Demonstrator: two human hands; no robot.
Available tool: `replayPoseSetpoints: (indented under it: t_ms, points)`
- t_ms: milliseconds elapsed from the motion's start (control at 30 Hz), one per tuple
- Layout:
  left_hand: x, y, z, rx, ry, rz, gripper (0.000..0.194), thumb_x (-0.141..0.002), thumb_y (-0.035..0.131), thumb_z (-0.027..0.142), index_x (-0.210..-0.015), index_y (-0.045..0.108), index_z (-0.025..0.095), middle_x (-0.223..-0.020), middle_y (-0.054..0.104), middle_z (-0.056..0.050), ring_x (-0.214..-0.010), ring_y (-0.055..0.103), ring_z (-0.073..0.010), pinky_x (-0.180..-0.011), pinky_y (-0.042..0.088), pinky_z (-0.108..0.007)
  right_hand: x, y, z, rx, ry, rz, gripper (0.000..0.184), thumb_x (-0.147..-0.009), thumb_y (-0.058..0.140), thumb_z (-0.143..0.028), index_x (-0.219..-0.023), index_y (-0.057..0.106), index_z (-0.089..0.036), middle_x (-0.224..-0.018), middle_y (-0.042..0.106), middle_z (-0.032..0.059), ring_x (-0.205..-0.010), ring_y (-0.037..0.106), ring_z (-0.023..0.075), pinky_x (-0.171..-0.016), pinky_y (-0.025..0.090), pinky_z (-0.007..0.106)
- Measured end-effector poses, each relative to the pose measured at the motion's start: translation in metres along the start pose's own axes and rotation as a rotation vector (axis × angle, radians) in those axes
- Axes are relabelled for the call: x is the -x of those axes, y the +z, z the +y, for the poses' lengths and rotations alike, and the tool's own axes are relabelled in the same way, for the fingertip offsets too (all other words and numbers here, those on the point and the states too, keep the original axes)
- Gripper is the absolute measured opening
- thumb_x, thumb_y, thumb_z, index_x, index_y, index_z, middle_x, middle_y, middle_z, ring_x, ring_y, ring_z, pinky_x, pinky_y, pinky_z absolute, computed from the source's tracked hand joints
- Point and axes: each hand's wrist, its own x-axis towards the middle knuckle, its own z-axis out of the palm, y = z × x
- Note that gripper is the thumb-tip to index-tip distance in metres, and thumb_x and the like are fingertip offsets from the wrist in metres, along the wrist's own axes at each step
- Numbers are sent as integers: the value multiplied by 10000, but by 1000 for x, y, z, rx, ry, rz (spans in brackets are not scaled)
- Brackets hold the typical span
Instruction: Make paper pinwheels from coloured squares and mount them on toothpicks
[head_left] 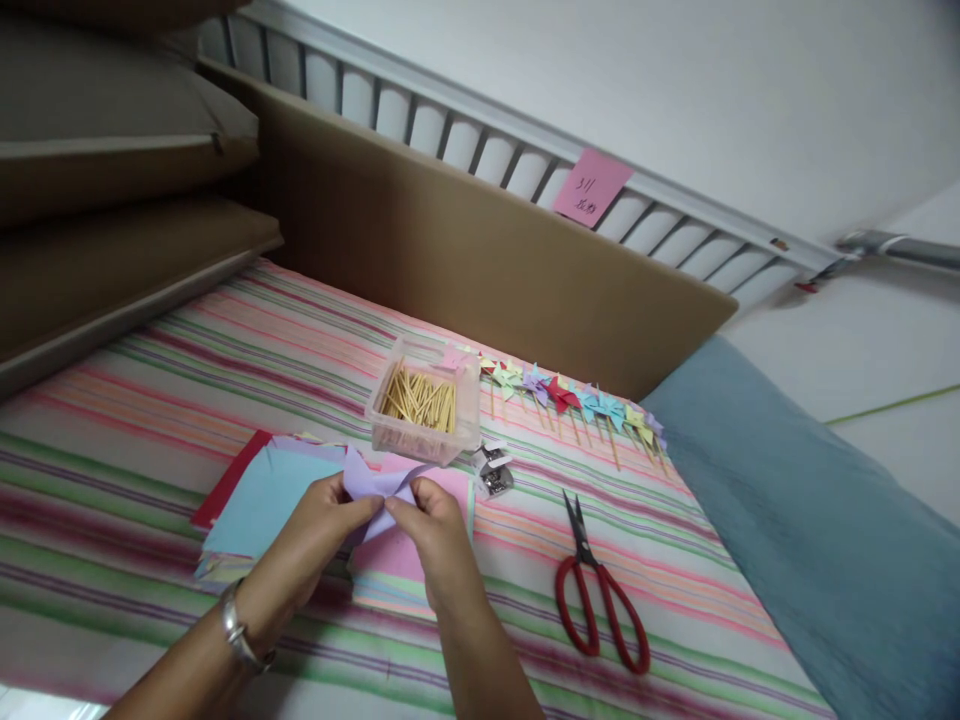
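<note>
Between my two hands is a purple paper pinwheel [367,484], its corners folded in toward the middle. My left hand [327,512] pinches its left side, with the thumb near the centre. My right hand [433,520] grips the right side, its thumb pressed on the centre. Below the pinwheel lies a stack of pink paper sheets [397,560]. To the left is a pile of coloured paper [289,490], blue on top with a red sheet sticking out. Just beyond my hands a clear plastic box [409,440] holds many thin wooden sticks [420,400].
Red-handled scissors [583,560] lie slightly open at the right. A small clear packet of dark pieces [494,472] is beside the box. Several finished pinwheels on sticks [561,394] line the back, before a brown board [450,240]. Brown cushions [127,240] stand at the left.
</note>
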Motion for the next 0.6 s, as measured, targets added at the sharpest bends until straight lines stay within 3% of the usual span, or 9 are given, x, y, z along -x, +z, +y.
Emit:
replayPoseSetpoints:
  t_ms: [267, 433, 600]
  points:
    - [-4, -6, -5, -43, -40, 2, 266, -632, 730, 284, -859, 694, 150, -776, 720, -39, -718, 631, -183, -652, 467, -236, -3, 0, 3, 19, 5, 47, 138, -654, 620, -176, -772, 683, -144, -710, 678, 6, -655, 597, 170, -652, 458, 272]
    - [-10, -11, -12, -139, -40, 42, 290, -614, 741, 324, -842, 677, 156, -716, 713, -16, -739, 645, -205, -677, 490, -251, -8, -1, 9, 50, 43, 96, 99, -600, 643, -160, -692, 675, -140, -619, 631, -21, -572, 546, 133, -574, 419, 231]
    - [-13, -11, -16, -142, -40, 78, 320, -602, 733, 318, -870, 662, 159, -756, 713, -33, -752, 643, -217, -689, 496, -276, -9, -1, 10, 100, 41, 68, 140, -624, 638, -171, -753, 690, -151, -719, 680, 5, -648, 603, 156, -625, 454, 245]
